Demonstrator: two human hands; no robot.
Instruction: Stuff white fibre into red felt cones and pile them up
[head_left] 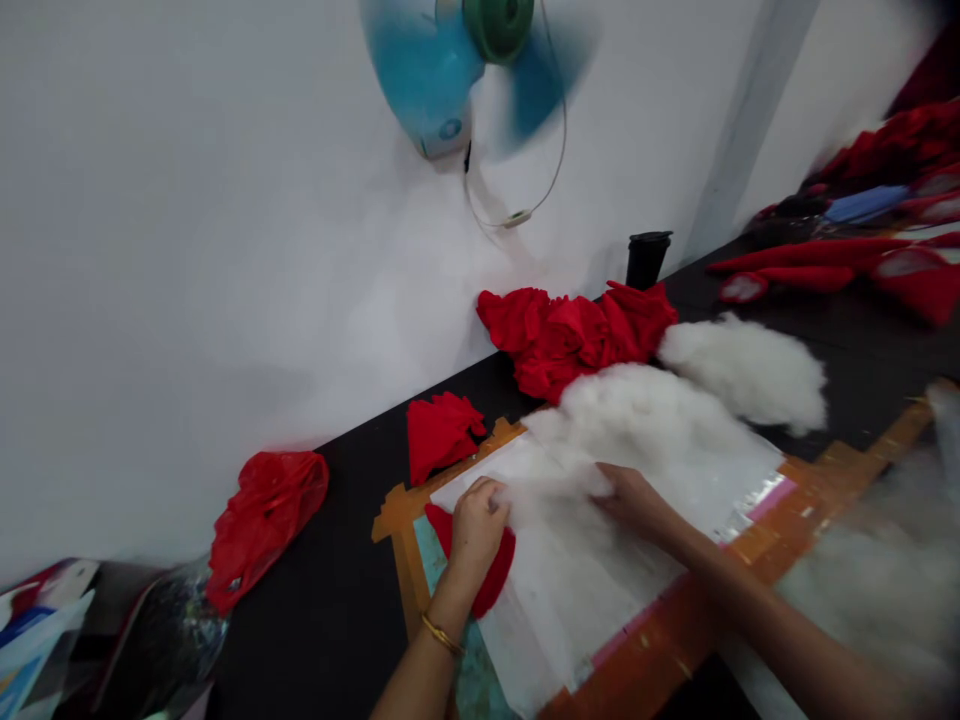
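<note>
My left hand (480,520), with a gold bangle at the wrist, is closed on white stuffing at the left edge of a white sheet (540,640). Beneath this hand and wrist lies a red fabric piece (495,578). My right hand (619,497) pinches the same wispy stuffing (559,485), a little to the right. A larger heap of white fluff (645,410) rests on the sheet just beyond both hands. Motion blurs the fingertips of the right hand.
Red cloth (577,335) is piled behind the fluff, near a black cup (647,258). A small red stack (442,432) and a red plastic bag (266,515) lie leftward. Another fluff pile (750,372) is at right. A blue fan (427,65) hangs on the wall.
</note>
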